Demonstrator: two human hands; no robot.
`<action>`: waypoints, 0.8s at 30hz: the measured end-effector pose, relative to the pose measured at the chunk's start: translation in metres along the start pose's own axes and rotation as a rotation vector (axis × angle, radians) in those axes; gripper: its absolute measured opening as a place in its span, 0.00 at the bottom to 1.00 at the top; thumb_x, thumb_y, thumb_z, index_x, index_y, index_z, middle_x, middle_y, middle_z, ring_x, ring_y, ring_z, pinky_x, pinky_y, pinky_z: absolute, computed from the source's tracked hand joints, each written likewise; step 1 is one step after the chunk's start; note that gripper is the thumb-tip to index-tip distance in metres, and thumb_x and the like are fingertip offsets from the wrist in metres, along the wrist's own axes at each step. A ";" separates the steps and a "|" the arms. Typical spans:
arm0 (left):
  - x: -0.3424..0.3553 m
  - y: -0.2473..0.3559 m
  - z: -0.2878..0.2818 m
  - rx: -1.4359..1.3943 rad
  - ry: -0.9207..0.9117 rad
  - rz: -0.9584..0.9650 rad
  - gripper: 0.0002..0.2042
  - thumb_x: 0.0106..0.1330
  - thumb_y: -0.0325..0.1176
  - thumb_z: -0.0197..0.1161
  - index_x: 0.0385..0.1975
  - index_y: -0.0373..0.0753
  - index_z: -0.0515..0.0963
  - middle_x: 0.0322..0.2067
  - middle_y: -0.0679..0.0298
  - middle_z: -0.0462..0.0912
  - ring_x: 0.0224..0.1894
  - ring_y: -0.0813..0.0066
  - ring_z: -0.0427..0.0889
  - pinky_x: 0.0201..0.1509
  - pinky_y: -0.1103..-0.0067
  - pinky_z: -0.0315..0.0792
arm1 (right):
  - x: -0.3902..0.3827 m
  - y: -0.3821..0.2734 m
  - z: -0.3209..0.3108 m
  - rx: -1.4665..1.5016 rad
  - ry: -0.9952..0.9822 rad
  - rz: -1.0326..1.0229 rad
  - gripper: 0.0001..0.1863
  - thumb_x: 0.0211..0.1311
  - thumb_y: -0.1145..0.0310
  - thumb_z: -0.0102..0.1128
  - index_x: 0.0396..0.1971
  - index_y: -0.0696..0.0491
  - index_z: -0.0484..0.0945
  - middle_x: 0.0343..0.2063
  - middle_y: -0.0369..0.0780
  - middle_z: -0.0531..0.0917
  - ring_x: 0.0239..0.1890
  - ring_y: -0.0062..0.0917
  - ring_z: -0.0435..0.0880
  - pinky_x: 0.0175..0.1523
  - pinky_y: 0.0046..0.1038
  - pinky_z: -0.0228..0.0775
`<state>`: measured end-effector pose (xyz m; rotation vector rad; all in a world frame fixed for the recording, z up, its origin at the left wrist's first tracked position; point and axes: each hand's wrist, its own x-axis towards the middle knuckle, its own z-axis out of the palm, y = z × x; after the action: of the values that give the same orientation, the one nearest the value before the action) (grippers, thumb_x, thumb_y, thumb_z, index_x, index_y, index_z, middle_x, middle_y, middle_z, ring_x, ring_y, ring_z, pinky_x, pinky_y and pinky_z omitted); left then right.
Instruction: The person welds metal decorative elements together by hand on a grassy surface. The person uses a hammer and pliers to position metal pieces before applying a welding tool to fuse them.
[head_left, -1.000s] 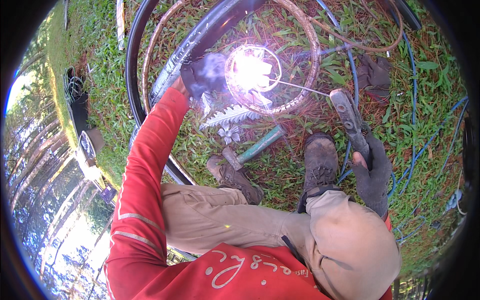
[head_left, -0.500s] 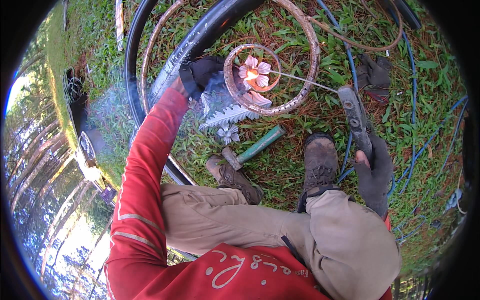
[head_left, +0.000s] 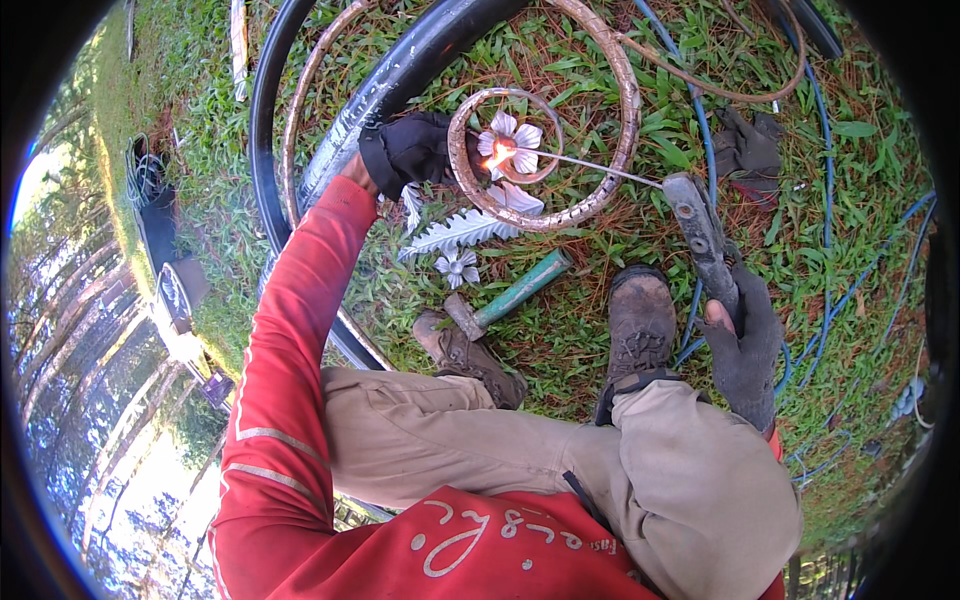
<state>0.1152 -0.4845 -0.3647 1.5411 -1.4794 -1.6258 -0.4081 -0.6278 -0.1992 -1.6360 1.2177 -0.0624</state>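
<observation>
Two hands, both gloved. Left hand (head_left: 410,150), black glove: fingers bent, against the left edge of the scroll (head_left: 628,110); whether they close on it, or on something hidden, cannot be told. Right hand (head_left: 742,345), grey glove: wrapped round the holder (head_left: 697,220), near right

One rod (head_left: 600,170), thin, running from the holder leftward and away; its tip is at or just over the flower's middle, contact not clear. One flower (head_left: 503,124), pale metal, far centre, inside the inner curl of the scroll; small orange glow at its middle, some flame beside it

One leaf (head_left: 455,235), silvery, jagged, on the near left side of the scroll, one end by the metal. One blossom (head_left: 458,267), silvery, near the leaf, apart from the scroll, on the grass (head_left: 570,330)

Progress, as judged: flower set in position, its join seemingly part made and hot; whether it is fast cannot be told. Leaf: join to the scroll not evident. Blossom: loose, apparently unworked

Also present: one hammer (head_left: 522,290), green handle, lying between the boots (head_left: 642,315), out of both hands; one pipe (head_left: 395,95), black, far left; one cable (head_left: 827,180), blue, right
</observation>
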 end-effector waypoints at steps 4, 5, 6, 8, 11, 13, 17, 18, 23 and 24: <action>0.002 -0.003 0.010 -0.398 0.104 -0.167 0.16 0.75 0.32 0.70 0.57 0.29 0.87 0.42 0.58 0.93 0.38 0.69 0.92 0.44 0.72 0.86 | 0.000 0.004 0.001 -0.011 0.009 -0.024 0.29 0.77 0.59 0.72 0.68 0.60 0.78 0.42 0.44 0.87 0.40 0.27 0.86 0.46 0.33 0.79; 0.001 0.000 0.011 -0.655 0.154 -0.376 0.16 0.75 0.33 0.70 0.57 0.29 0.87 0.40 0.59 0.92 0.37 0.68 0.91 0.44 0.72 0.86 | 0.000 0.005 0.002 -0.022 0.017 -0.039 0.29 0.77 0.59 0.72 0.68 0.60 0.78 0.42 0.44 0.87 0.40 0.26 0.86 0.46 0.33 0.79; 0.001 0.002 0.008 -0.654 0.155 -0.377 0.16 0.75 0.33 0.70 0.57 0.29 0.87 0.40 0.59 0.92 0.37 0.68 0.91 0.44 0.72 0.86 | 0.001 0.005 0.002 -0.021 0.016 -0.040 0.29 0.77 0.59 0.72 0.68 0.60 0.78 0.42 0.44 0.87 0.40 0.26 0.86 0.46 0.33 0.79; -0.005 0.003 0.001 -0.402 0.060 -0.291 0.17 0.76 0.34 0.70 0.58 0.29 0.86 0.45 0.57 0.92 0.42 0.67 0.92 0.49 0.72 0.87 | 0.002 0.004 0.003 -0.016 0.011 -0.055 0.29 0.77 0.58 0.73 0.67 0.60 0.78 0.42 0.44 0.87 0.40 0.27 0.86 0.46 0.33 0.79; -0.012 0.006 -0.003 -0.105 0.011 -0.170 0.17 0.76 0.34 0.70 0.58 0.29 0.86 0.47 0.57 0.92 0.44 0.66 0.92 0.51 0.72 0.87 | 0.001 0.005 0.003 -0.013 0.000 -0.019 0.29 0.77 0.57 0.73 0.67 0.60 0.79 0.42 0.45 0.87 0.40 0.26 0.86 0.46 0.33 0.79; -0.007 0.010 0.000 0.017 0.004 -0.114 0.17 0.76 0.33 0.70 0.58 0.30 0.86 0.48 0.57 0.92 0.44 0.66 0.92 0.52 0.72 0.87 | -0.002 0.003 -0.001 -0.022 0.003 -0.001 0.29 0.77 0.57 0.73 0.67 0.60 0.79 0.43 0.44 0.88 0.40 0.26 0.86 0.46 0.33 0.79; -0.010 0.018 -0.001 0.096 0.022 -0.088 0.16 0.76 0.33 0.69 0.58 0.30 0.87 0.49 0.57 0.91 0.45 0.65 0.91 0.53 0.72 0.86 | 0.002 0.001 0.004 0.028 0.006 -0.020 0.29 0.77 0.57 0.73 0.68 0.60 0.79 0.43 0.43 0.87 0.39 0.26 0.85 0.46 0.32 0.78; -0.011 0.019 -0.001 0.107 0.023 -0.085 0.16 0.75 0.33 0.69 0.57 0.30 0.87 0.49 0.57 0.91 0.45 0.65 0.91 0.53 0.72 0.86 | 0.003 0.000 0.004 0.029 0.006 -0.019 0.29 0.77 0.57 0.73 0.68 0.60 0.79 0.43 0.43 0.87 0.39 0.26 0.85 0.46 0.32 0.78; -0.011 0.021 -0.004 0.122 0.022 -0.078 0.16 0.75 0.32 0.69 0.57 0.31 0.87 0.50 0.57 0.90 0.47 0.64 0.90 0.55 0.71 0.86 | 0.005 -0.003 0.005 0.044 -0.017 -0.002 0.28 0.76 0.60 0.72 0.68 0.60 0.79 0.41 0.42 0.87 0.39 0.25 0.84 0.45 0.32 0.78; -0.010 0.022 -0.004 0.135 0.019 -0.075 0.16 0.75 0.32 0.69 0.57 0.31 0.87 0.50 0.57 0.90 0.47 0.64 0.90 0.55 0.71 0.85 | 0.006 -0.004 0.005 0.044 -0.017 -0.001 0.28 0.76 0.60 0.72 0.68 0.60 0.79 0.41 0.42 0.87 0.39 0.25 0.84 0.45 0.32 0.78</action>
<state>0.1144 -0.4843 -0.3396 1.6994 -1.5665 -1.5760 -0.4003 -0.6288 -0.2016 -1.5964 1.1946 -0.0753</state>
